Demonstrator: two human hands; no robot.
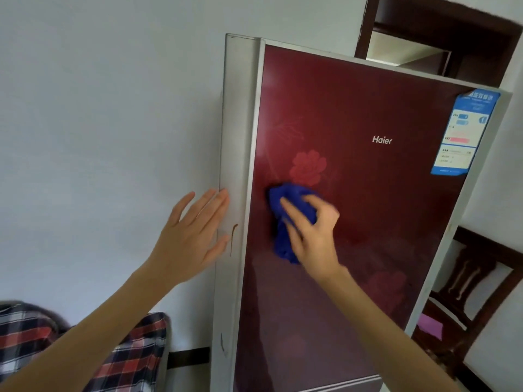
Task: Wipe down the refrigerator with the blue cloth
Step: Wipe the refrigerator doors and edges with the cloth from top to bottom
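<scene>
Refrigerator (368, 236) stands upright against a white wall (99, 108), its dark red glass door facing the camera and a grey side panel (236, 123) on the left. Blue cloth (284, 247) lies bunched against the door, left of centre, just below a printed red flower (308, 168). The right grip (314, 230) is curled over the cloth, thumb and fingers pinching it and pressing it to the glass, index finger lying across the fabric. The left grip (189, 236) is spread, fingers straight, holding nothing; its fingertips sit at the edge of the side panel, and contact cannot be confirmed. A brown streak (233, 239) marks that panel just beside the left thumb. A white brand logo (382, 140) shows on the upper door, and a blue-and-white label (464, 131) is stuck at the upper right corner. Plaid fabric (127, 360) lies near left. A dark wooden chair (467, 292) stands right of the appliance, with a pink item (430, 325) on its seat. A dark door frame (441, 29) shows far right.
</scene>
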